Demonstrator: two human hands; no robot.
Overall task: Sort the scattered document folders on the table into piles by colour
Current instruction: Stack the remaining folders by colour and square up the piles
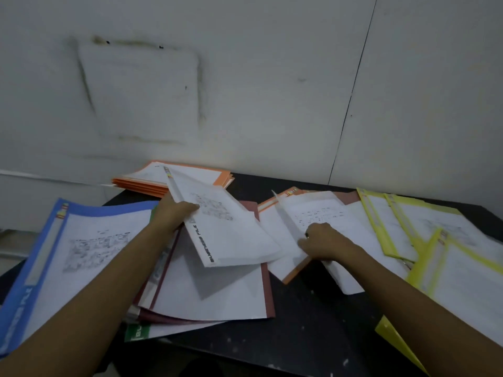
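Observation:
My left hand (174, 213) grips a white folder (228, 229) by its spine and holds it lifted and tilted over a maroon folder (268, 295). My right hand (324, 242) rests with curled fingers on another white folder (315, 210) lying over an orange folder (295, 272). An orange pile (152, 183) sits at the back by the wall. A blue folder (40, 240) lies at the left, a green one (137, 331) peeks out beneath the maroon, and several yellow folders (446, 257) spread at the right.
The black table (313, 330) stands against a white wall (245, 91). Its front edge runs across the bottom of the view, and the blue folder overhangs its left side.

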